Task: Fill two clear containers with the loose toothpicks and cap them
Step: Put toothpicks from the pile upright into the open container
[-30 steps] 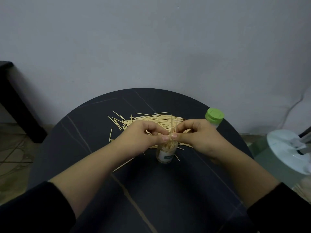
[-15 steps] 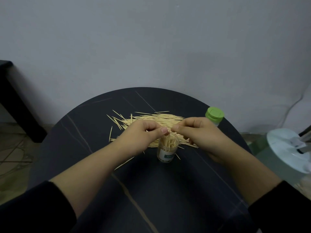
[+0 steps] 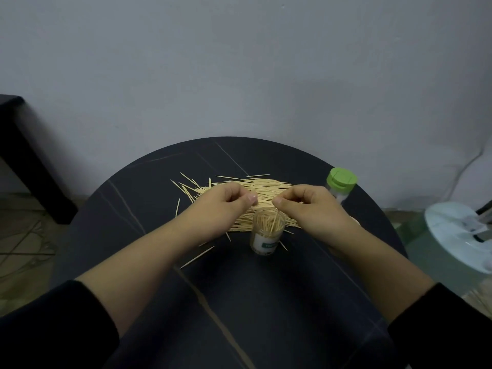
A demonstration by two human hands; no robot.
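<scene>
A clear open container (image 3: pixel 267 237) with a white label stands upright on the round black table (image 3: pixel 239 302), packed with standing toothpicks. Behind it lies a wide pile of loose toothpicks (image 3: pixel 266 186), with a few strays in front. My left hand (image 3: pixel 222 207) hovers left of the container's mouth, fingers curled, and nothing shows in it. My right hand (image 3: pixel 307 209) is just right of the mouth and pinches a single toothpick (image 3: pixel 274 221) that slants down into the container. A second clear container with a green cap (image 3: pixel 340 182) stands at the back right.
A small pale edge (image 3: pixel 356 221) peeks out behind my right hand; I cannot tell what it is. A white round fan base (image 3: pixel 458 235) sits on the floor to the right. Black furniture (image 3: pixel 18 145) stands at the left, and a grey wall rises behind the table.
Both hands were pinched together on a bunch of toothpicks over the container. They have drawn apart, the bunch has dropped into the container, and its mouth is uncovered.
</scene>
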